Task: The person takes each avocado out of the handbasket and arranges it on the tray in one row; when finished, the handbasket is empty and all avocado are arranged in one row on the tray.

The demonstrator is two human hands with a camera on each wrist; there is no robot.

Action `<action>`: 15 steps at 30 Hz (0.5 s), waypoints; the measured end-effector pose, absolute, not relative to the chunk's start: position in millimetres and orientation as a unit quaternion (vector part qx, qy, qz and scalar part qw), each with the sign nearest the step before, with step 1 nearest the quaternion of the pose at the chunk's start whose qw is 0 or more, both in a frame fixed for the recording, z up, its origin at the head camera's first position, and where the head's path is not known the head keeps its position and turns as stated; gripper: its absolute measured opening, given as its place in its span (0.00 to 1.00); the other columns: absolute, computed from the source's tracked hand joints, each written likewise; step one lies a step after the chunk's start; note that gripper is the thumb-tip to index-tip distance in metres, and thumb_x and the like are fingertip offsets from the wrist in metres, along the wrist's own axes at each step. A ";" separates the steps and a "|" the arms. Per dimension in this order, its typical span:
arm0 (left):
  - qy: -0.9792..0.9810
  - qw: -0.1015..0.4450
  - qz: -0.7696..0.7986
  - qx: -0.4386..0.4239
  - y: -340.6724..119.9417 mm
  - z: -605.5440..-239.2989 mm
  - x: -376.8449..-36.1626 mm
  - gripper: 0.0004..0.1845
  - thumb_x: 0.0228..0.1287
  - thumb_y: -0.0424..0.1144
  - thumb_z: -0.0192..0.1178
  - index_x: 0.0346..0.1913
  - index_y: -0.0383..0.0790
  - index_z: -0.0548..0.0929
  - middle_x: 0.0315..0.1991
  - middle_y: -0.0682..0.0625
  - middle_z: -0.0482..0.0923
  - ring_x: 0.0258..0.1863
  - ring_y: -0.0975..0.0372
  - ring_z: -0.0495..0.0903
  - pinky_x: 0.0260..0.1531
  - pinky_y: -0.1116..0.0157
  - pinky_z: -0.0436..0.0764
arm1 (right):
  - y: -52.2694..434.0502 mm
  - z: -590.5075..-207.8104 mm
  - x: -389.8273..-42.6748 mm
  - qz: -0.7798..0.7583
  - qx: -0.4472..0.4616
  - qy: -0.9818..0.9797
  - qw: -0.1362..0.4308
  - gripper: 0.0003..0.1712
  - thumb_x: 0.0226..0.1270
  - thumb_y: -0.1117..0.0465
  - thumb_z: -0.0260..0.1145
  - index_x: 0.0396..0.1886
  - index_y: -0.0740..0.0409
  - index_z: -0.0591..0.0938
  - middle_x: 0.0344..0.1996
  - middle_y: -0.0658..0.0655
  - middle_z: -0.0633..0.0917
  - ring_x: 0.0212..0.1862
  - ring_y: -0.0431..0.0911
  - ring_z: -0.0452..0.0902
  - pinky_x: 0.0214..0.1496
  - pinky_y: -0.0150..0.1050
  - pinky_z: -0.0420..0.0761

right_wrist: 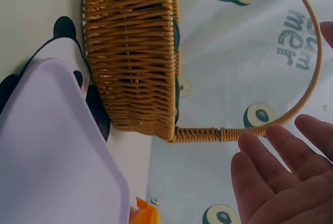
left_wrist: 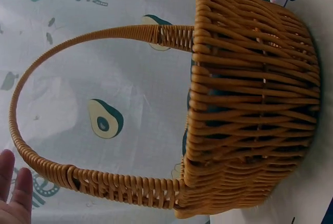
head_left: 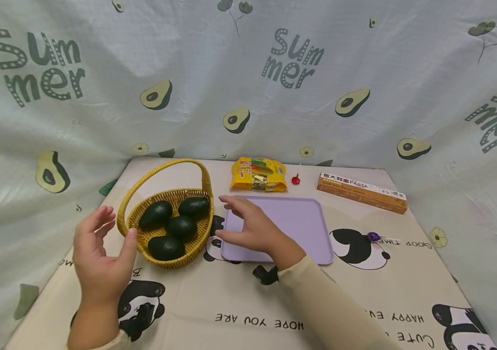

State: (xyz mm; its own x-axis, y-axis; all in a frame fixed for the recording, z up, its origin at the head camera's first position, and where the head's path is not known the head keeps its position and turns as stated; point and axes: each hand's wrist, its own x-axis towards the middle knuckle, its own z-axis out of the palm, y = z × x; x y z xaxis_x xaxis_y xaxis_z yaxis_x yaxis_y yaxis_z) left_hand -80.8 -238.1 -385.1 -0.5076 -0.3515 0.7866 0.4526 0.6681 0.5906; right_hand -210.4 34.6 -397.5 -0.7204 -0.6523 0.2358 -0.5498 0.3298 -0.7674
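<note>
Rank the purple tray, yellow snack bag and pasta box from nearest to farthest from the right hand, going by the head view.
1. Purple tray: directly under the right hand, at its left part.
2. Yellow snack bag: behind the tray, at the table's back edge.
3. Pasta box: far right, past the tray's right edge.

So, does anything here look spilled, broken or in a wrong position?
Nothing stands out. The wicker basket stands upright with four avocados inside it, the purple tray lies flat, and the yellow snack bag and pasta box rest on the table. Both the left hand and right hand are open beside the basket.
</note>
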 end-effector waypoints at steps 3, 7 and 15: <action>-0.790 0.475 -0.389 -0.003 -244.1 -393.4 -81.7 0.35 0.55 0.21 0.67 0.69 0.29 0.72 0.61 0.36 0.76 0.62 0.70 0.72 0.67 0.79 0.73 | 26.8 -395.8 -213.8 -0.446 -0.368 0.812 0.071 0.43 0.64 0.51 0.75 0.77 0.49 0.68 0.73 0.49 0.72 0.70 0.46 0.73 0.76 0.38 0.73; -0.807 0.443 -0.389 0.032 -250.3 -402.6 -82.3 0.37 0.58 0.22 0.68 0.72 0.33 0.70 0.63 0.35 0.74 0.63 0.71 0.72 0.66 0.81 0.73 | 16.5 -393.0 -217.8 -0.449 -0.378 0.805 0.091 0.42 0.66 0.51 0.75 0.77 0.51 0.68 0.74 0.52 0.72 0.71 0.50 0.72 0.76 0.41 0.73; -0.818 0.407 -0.402 0.061 -254.0 -408.5 -80.4 0.31 0.65 0.24 0.65 0.71 0.33 0.71 0.63 0.40 0.74 0.62 0.73 0.72 0.65 0.80 0.74 | -3.2 -390.1 -228.5 -0.445 -0.390 0.798 0.114 0.42 0.68 0.51 0.72 0.76 0.56 0.68 0.75 0.57 0.71 0.72 0.54 0.72 0.77 0.44 0.72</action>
